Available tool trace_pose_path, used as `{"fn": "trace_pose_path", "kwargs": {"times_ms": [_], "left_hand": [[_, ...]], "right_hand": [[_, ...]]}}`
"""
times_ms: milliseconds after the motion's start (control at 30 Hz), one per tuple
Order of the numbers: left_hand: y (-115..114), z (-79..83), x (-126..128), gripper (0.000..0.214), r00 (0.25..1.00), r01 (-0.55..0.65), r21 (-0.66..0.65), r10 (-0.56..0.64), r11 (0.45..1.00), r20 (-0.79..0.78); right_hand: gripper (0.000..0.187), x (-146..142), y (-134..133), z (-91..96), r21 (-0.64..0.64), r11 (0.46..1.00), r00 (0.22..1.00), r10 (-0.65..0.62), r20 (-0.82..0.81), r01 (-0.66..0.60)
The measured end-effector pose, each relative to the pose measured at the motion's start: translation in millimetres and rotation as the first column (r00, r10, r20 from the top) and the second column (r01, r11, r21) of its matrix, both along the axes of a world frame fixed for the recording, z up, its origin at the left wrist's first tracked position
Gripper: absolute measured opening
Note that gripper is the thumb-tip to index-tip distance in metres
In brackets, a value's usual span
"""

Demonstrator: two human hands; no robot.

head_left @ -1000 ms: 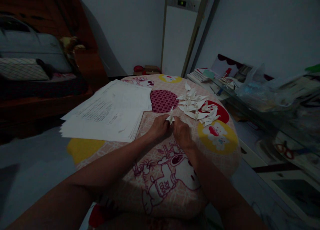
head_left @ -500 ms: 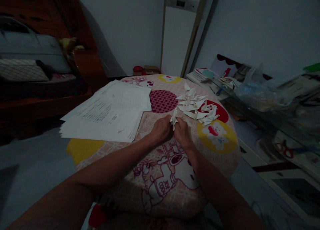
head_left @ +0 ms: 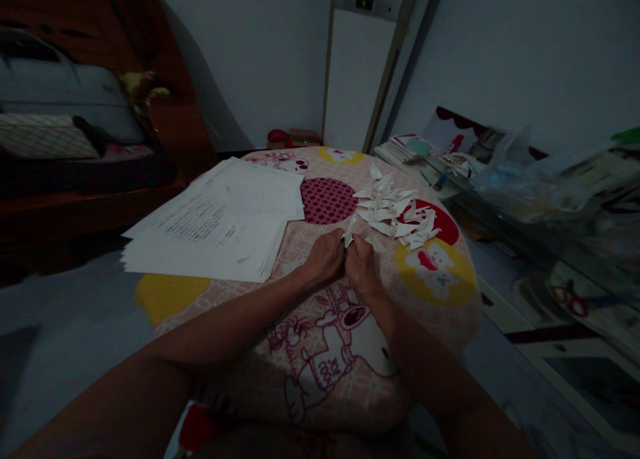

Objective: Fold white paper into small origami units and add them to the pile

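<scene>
Between my two hands is a small folded white paper crane [head_left: 349,234], its pointed tip facing away from me. My left hand [head_left: 326,254] pinches it from the left with curled fingers. From the other side my right hand [head_left: 361,262] grips it, thumb and fingers closed. The hands almost touch, low over the patterned tablecloth [head_left: 320,299]. Just beyond and to the right lies a cluster of several folded paper cranes [head_left: 395,212]. Parts of the held crane are hidden by my fingers.
A stack of printed paper sheets [head_left: 215,226] covers the table's left side. On the right, a glass-topped stand [head_left: 493,209] carries papers and a plastic bag [head_left: 530,179]. A wooden sofa [head_left: 175,122] with a grey bag [head_left: 65,99] stands at left.
My hands have drawn a little closer together around the paper crane, and less of its lower part shows between them. The pile of cranes and the sheets stay put.
</scene>
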State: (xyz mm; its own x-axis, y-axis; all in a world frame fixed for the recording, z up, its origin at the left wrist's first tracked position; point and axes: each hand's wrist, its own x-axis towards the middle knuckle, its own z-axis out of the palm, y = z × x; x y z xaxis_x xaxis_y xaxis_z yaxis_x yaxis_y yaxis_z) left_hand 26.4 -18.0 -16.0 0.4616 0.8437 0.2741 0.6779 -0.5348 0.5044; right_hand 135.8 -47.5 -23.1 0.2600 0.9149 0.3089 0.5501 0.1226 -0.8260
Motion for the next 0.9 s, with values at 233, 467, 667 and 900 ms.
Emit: {"fn": "trace_pose_path", "kwargs": {"times_ms": [233,467,667,900], "left_hand": [[3,6.2,-2,0.026,0.991,0.063,-0.023,-0.065,0.998,-0.113],[-8,24.0,-11,0.033,0.962,0.078,0.063,-0.058,0.995,-0.268],[-13,26.6,-6,0.032,0.935,0.014,0.026,-0.004,1.0,-0.355],[-11,12.9,0,0.033,0.937,0.054,0.088,-0.02,0.995,-0.349]], "right_hand": [[0.03,10,-1,4.9,-0.04,0.999,0.986,0.03,0.165,-0.024],[0.042,20,-8,19.5,-0.182,0.982,0.849,0.048,0.527,0.057],[0.038,18,-11,20.4,-0.189,0.98,0.82,0.065,0.569,0.054],[0.03,16,-4,15.0,-0.096,0.994,0.955,0.075,0.286,-0.049]]}}
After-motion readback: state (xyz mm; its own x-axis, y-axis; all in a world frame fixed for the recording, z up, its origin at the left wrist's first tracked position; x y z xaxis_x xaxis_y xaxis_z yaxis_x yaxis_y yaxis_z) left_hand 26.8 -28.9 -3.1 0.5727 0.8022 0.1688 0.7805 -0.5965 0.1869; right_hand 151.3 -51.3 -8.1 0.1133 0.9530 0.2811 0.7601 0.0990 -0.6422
